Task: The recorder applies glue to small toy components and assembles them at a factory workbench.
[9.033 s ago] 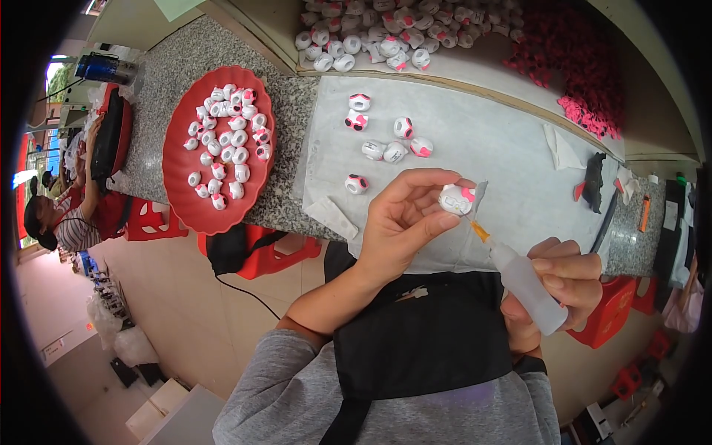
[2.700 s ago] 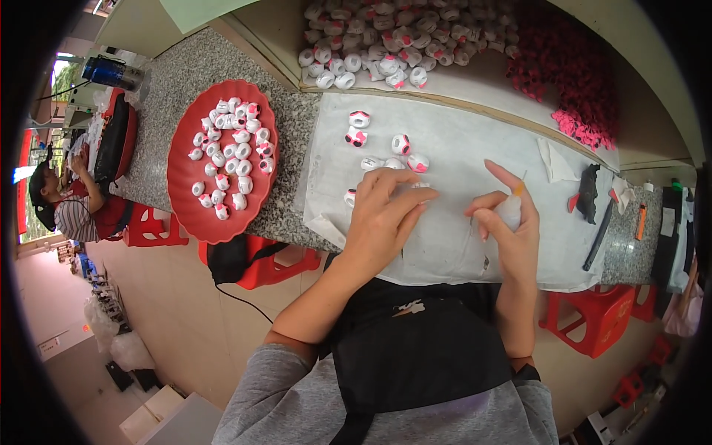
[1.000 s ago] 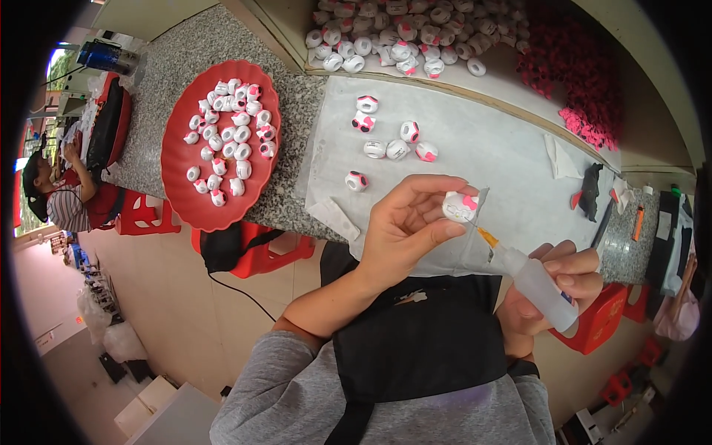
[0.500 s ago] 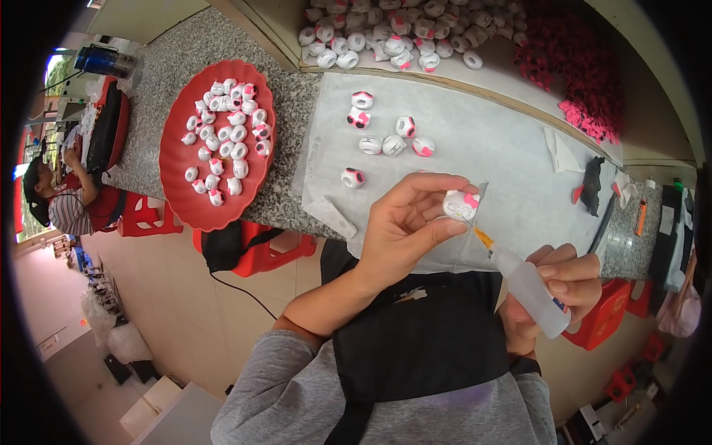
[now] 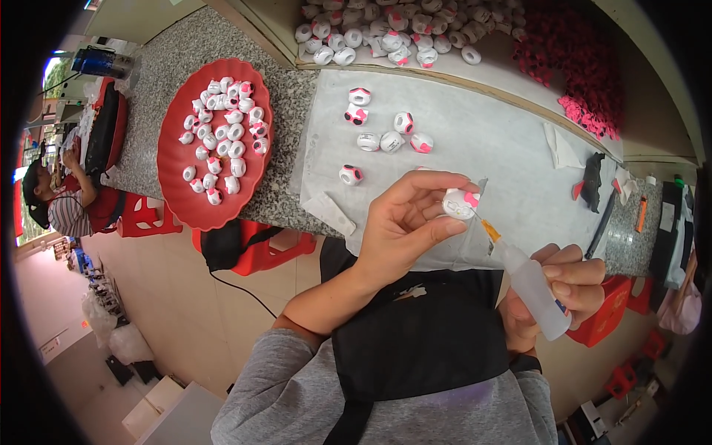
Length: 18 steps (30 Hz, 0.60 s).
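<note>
Between the thumb and fingers of my left hand (image 5: 415, 219) is a small white figurine head (image 5: 457, 205) with a pink bow. My right hand (image 5: 561, 285) is wrapped round a translucent squeeze bottle (image 5: 535, 295), tilted up toward the head. The bottle's orange needle tip (image 5: 491, 231) points at the lower right of the head; whether the thin needle touches it I cannot tell. Beyond my hands, several loose white and pink heads (image 5: 392, 142) lie on a white paper sheet (image 5: 475, 133).
A red scalloped tray (image 5: 172, 178) with many finished-looking heads stands on the granite table at left. A shelf behind holds piled white heads (image 5: 393, 41) and small pink pieces (image 5: 586, 115). Black scrap (image 5: 592, 182) lies at right. Another person (image 5: 63, 196) sits far left.
The squeeze bottle's tip has shifted slightly right and away from the head. My left hand keeps its hold on the head, almost still.
</note>
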Each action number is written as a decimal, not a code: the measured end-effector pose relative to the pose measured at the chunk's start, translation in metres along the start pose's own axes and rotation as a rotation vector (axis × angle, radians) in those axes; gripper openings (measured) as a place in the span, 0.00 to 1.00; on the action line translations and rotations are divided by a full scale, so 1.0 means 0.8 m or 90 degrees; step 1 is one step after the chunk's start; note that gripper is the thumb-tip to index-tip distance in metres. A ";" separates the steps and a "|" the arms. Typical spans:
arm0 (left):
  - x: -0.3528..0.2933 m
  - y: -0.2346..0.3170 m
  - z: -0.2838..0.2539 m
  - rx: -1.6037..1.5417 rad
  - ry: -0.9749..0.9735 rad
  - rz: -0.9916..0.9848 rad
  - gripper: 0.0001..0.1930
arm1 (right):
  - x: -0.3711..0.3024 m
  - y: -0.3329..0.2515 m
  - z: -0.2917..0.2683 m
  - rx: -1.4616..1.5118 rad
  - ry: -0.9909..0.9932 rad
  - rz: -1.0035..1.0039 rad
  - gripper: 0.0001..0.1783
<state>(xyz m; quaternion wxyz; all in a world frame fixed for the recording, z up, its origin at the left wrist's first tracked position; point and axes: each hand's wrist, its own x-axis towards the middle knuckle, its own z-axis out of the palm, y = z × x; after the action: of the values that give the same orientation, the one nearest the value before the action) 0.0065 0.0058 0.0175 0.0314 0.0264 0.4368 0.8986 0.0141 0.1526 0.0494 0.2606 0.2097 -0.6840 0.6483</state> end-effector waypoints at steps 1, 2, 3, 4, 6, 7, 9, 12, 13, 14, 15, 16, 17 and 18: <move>0.000 0.000 0.000 0.001 0.002 0.003 0.20 | 0.000 0.000 0.000 0.001 0.000 0.001 0.21; 0.000 -0.001 0.001 0.002 0.003 0.005 0.19 | 0.000 0.000 0.000 0.004 -0.002 0.001 0.21; 0.000 -0.001 0.000 0.002 0.003 0.005 0.19 | 0.000 0.000 0.000 0.008 -0.003 0.002 0.21; 0.000 -0.001 0.000 -0.001 0.001 0.002 0.19 | -0.001 0.000 0.000 0.008 -0.003 0.002 0.21; 0.000 -0.002 0.000 -0.003 -0.002 -0.001 0.19 | -0.002 0.001 0.000 0.026 -0.006 0.004 0.21; 0.001 -0.002 0.001 0.001 -0.008 -0.001 0.19 | -0.002 0.001 0.000 0.026 -0.006 0.005 0.21; 0.001 -0.002 0.001 0.006 -0.012 0.000 0.19 | -0.001 0.000 0.002 0.034 -0.008 0.007 0.21; 0.000 -0.003 0.000 0.012 -0.010 -0.002 0.19 | -0.002 -0.001 0.000 0.043 -0.033 0.011 0.20; 0.000 -0.003 0.000 0.007 -0.007 -0.006 0.19 | -0.002 -0.001 0.000 0.044 -0.033 0.012 0.20; 0.000 -0.002 0.000 0.002 -0.005 -0.011 0.19 | -0.001 -0.002 -0.001 0.042 -0.033 0.016 0.20; 0.000 -0.002 0.001 0.001 -0.005 -0.012 0.19 | 0.000 -0.003 -0.001 0.040 -0.033 0.020 0.19; 0.000 -0.002 0.002 0.005 -0.004 -0.008 0.19 | 0.001 -0.003 -0.002 0.039 -0.033 0.021 0.19; 0.000 -0.002 0.002 0.010 -0.002 -0.004 0.19 | 0.002 -0.002 -0.003 0.050 -0.033 0.018 0.19; 0.000 -0.002 0.002 0.011 -0.002 -0.004 0.19 | 0.002 -0.002 -0.004 0.060 -0.033 0.015 0.20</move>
<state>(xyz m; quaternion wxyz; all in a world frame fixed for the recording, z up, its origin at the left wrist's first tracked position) 0.0064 0.0079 0.0172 0.0347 0.0265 0.4443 0.8948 0.0139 0.1553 0.0516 0.2247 0.2302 -0.6619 0.6770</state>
